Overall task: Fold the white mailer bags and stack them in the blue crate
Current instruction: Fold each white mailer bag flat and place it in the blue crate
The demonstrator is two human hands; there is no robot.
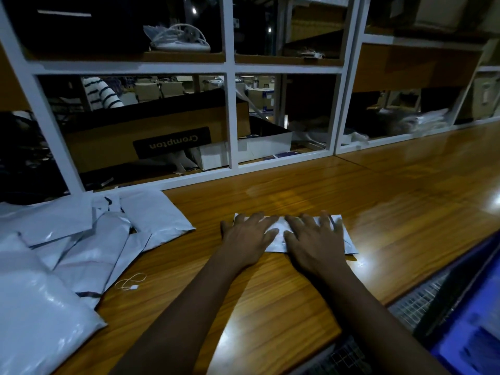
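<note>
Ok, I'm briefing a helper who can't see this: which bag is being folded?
On the long wooden table, skip the loose pile of white bags at the left end. The folded bag lies alone mid-table under the left hand and right hand, smaller than the rest and pressed flat.

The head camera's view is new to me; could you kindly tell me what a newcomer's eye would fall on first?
First come the two hands in the middle of the wooden table. The left hand and right hand lie flat, fingers spread, pressing on a folded white mailer bag. Next come the loose pile of white mailer bags at the left and the blue crate at the lower right edge.
</note>
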